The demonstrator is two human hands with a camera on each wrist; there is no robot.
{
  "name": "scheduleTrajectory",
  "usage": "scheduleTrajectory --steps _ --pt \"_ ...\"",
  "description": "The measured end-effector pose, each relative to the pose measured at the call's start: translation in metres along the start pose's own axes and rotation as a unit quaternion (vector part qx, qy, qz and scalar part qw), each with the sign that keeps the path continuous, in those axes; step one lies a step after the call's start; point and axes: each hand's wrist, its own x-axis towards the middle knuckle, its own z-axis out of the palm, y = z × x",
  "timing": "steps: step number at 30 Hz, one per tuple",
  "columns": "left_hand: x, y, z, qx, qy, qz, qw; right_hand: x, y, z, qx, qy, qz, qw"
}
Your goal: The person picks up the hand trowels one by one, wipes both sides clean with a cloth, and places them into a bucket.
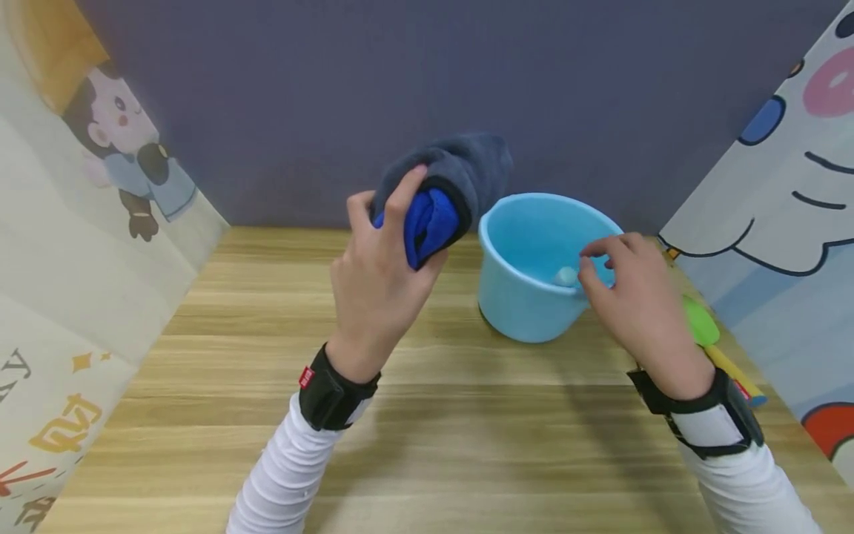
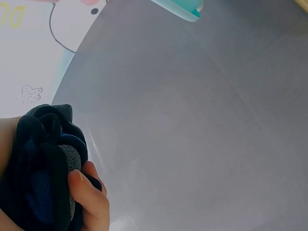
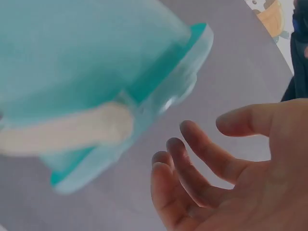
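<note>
My left hand (image 1: 383, 274) grips a bunched cloth (image 1: 460, 167), grey outside and bright blue inside with black edging. It holds the cloth above the table, left of a light blue bucket (image 1: 517, 300). In the left wrist view the fingers curl round the dark folds of the cloth (image 2: 57, 159). Over the bucket's right rim hovers my right hand (image 1: 643, 304), fingers loosely bent and nothing between them. The right wrist view shows that hand (image 3: 226, 178) apart from the bucket, whose handle has a cream grip (image 3: 72, 130). A small pale round thing (image 1: 565, 277) shows at the bucket's inner front wall.
Partly behind the right forearm, a green-headed toy shovel (image 1: 700, 322) with a yellow handle lies on the wooden table (image 1: 267, 415). A dark grey panel (image 1: 427, 81) rises at the back. Cartoon-printed walls (image 1: 754, 193) stand on both sides.
</note>
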Motion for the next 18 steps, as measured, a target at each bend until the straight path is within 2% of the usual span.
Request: scheduleTrajectory --steps 4,8,11,14,18 --pt "0.0 0.0 0.0 -0.003 -0.002 0.0 1.0 -0.011 0.013 -0.012 -0.004 0.006 0.024 0.9997" --pt "0.0 0.0 0.0 -0.004 0.002 0.003 1.0 -0.019 0.029 -0.019 -0.018 -0.009 0.061 0.998" --pt "0.0 0.0 -0.001 -0.004 0.005 0.006 1.0 -0.024 0.044 -0.02 -0.039 -0.019 0.071 0.9966" --pt "0.0 -0.001 -0.002 -0.004 0.006 0.01 0.9999 -0.028 0.066 -0.016 -0.066 -0.055 0.083 0.9928" --pt "0.001 -0.001 -0.001 -0.005 0.009 0.01 0.9999 -0.033 0.105 -0.002 -0.098 -0.119 0.105 0.9825"
